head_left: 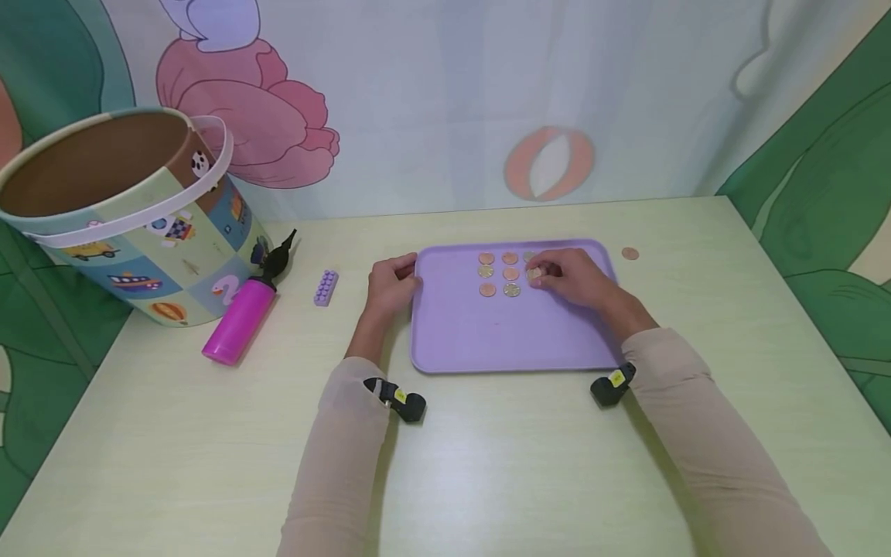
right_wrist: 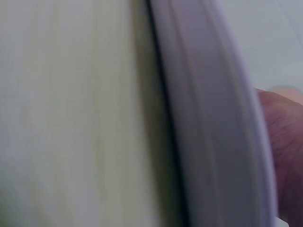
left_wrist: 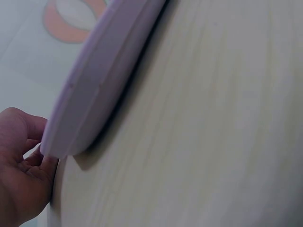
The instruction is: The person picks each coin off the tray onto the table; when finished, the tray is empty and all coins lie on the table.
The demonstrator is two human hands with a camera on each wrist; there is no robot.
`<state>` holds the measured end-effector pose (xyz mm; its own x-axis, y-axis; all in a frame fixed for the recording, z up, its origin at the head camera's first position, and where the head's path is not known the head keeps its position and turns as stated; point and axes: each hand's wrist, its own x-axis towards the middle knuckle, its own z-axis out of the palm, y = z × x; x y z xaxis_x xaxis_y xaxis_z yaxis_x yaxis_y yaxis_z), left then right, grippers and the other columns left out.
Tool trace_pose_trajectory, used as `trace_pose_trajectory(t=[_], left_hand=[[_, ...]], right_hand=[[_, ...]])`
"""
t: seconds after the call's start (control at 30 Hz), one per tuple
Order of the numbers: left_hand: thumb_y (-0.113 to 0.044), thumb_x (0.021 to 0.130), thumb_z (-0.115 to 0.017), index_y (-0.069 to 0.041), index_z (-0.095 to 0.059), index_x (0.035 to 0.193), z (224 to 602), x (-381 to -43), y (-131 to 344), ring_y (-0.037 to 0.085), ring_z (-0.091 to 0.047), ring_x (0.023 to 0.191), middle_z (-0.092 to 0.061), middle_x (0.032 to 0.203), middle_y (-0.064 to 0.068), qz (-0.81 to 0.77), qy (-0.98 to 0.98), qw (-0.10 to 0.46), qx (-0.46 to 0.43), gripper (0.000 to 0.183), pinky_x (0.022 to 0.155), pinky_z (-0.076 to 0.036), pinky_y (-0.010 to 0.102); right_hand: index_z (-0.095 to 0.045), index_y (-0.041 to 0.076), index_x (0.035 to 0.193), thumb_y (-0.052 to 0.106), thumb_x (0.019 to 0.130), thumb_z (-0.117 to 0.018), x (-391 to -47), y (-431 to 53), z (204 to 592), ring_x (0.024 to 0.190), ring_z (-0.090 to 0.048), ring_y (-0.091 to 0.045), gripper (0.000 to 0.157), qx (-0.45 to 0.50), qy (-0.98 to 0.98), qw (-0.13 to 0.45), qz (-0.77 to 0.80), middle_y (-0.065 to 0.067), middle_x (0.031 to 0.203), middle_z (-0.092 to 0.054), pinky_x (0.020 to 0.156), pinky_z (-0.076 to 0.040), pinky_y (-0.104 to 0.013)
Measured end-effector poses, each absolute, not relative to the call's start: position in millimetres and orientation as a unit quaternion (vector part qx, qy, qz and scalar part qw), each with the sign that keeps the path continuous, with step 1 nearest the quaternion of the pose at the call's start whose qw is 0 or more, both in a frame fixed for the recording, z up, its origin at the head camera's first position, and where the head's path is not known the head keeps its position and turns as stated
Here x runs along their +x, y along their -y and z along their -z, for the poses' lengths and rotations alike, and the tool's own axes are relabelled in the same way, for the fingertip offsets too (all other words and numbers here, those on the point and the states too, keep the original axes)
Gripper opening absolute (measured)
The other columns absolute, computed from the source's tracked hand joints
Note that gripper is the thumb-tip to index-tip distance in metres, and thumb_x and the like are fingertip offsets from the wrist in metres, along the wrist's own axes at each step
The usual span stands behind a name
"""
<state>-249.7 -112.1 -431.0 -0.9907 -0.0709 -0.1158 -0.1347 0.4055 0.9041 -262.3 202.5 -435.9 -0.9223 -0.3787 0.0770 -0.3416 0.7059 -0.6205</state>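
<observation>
The right hand pinches a coin at the tray, toward its far edge; the left hand grips the tray's left edge. The coin is probably light, stiff and slippery, best held by its rim.

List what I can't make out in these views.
Head: markings on the coins, too small.
Head: any coin beneath the right hand, which covers it.
Right wrist: that hand's fingertips, behind the tray.
Left wrist: part of the left hand, cut off by the left edge.
Head: floor of the bucket, behind its near wall.
</observation>
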Motion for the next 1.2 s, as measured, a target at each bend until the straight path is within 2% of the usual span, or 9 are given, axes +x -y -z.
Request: trace_pose_trajectory(t=[0.13,0.33,0.4,0.47,0.53,0.6,0.8,1.2], left_hand=[[0.002,0.088,-0.06,-0.001,-0.06,0.14,433.6,-250.8,112.9,0.028,-0.064,0.127,-0.067,0.135,0.02,-0.543,-0.837,0.025,-0.06,0.052,0.112,-0.052,0.036],[0.002,0.088,-0.059,-0.001,-0.059,0.14,434.4,-251.2,113.1,0.028,-0.064,0.127,-0.066,0.137,0.019,-0.545,-0.836,0.024,-0.059,0.052,0.111,-0.052,0.036],[0.002,0.088,-0.059,-0.001,-0.059,0.14,434.4,-251.1,112.9,0.028,-0.064,0.127,-0.066,0.136,0.019,-0.546,-0.835,0.024,-0.059,0.052,0.111,-0.052,0.036],[0.002,0.088,-0.059,-0.001,-0.059,0.14,434.6,-251.1,112.9,0.028,-0.064,0.127,-0.067,0.136,0.02,-0.548,-0.834,0.024,-0.061,0.052,0.111,-0.052,0.036],[0.002,0.088,-0.059,-0.001,-0.06,0.14,434.8,-251.0,112.8,0.028,-0.064,0.127,-0.067,0.136,0.02,-0.549,-0.833,0.025,-0.062,0.052,0.111,-0.052,0.036],[0.002,0.088,-0.059,-0.001,-0.059,0.14,434.9,-251.3,112.8,0.028,-0.063,0.127,-0.066,0.136,0.02,-0.549,-0.833,0.025,-0.062,0.052,0.111,-0.052,0.035],[0.001,0.089,-0.059,-0.002,-0.059,0.141,434.7,-251.5,112.4,0.028,-0.063,0.129,-0.066,0.137,0.019,-0.548,-0.834,0.026,-0.063,0.052,0.112,-0.051,0.035],[0.001,0.09,-0.058,-0.002,-0.059,0.14,435.6,-252.5,112.8,0.028,-0.063,0.127,-0.067,0.136,0.019,-0.538,-0.84,0.024,-0.06,0.051,0.112,-0.052,0.036]], right_hand=[[-0.072,-0.003,0.115,0.006,0.088,-0.077,-260.7,-203.8,435.7,0.084,-0.061,-0.023,0.029,-0.18,-0.921,0.016,0.346,-0.019,0.093,-0.072,0.078,-0.049,-0.027],[-0.074,-0.003,0.115,0.006,0.085,-0.079,-261.8,-209.4,433.7,0.085,-0.065,-0.02,0.031,-0.161,-0.916,-0.002,0.366,-0.022,0.096,-0.075,0.075,-0.049,-0.014],[-0.073,-0.004,0.116,0.006,0.086,-0.078,-261.8,-211.1,432.2,0.09,-0.068,-0.024,0.032,-0.151,-0.915,-0.004,0.373,-0.024,0.099,-0.075,0.081,-0.054,-0.018],[-0.072,-0.003,0.119,0.006,0.087,-0.077,-261.5,-212.4,430.8,0.096,-0.071,-0.03,0.033,-0.137,-0.915,-0.002,0.38,-0.025,0.102,-0.075,0.088,-0.058,-0.029],[-0.071,-0.003,0.121,0.006,0.089,-0.076,-261.1,-213.3,429.3,0.102,-0.071,-0.036,0.034,-0.128,-0.915,0.001,0.382,-0.026,0.105,-0.074,0.095,-0.059,-0.041],[-0.07,-0.003,0.124,0.006,0.09,-0.074,-260.4,-214.2,427.5,0.107,-0.071,-0.039,0.035,-0.12,-0.915,0.005,0.385,-0.027,0.108,-0.074,0.099,-0.058,-0.048],[-0.066,-0.004,0.13,0.007,0.093,-0.071,-259.5,-218.9,420.8,0.115,-0.069,-0.041,0.039,-0.107,-0.917,0.02,0.384,-0.029,0.114,-0.072,0.106,-0.054,-0.051],[-0.066,-0.001,0.131,0.009,0.096,-0.069,-252.3,-242.9,411.7,0.118,-0.066,-0.04,0.037,-0.052,-0.921,0.011,0.387,-0.028,0.119,-0.07,0.106,-0.053,-0.053]])
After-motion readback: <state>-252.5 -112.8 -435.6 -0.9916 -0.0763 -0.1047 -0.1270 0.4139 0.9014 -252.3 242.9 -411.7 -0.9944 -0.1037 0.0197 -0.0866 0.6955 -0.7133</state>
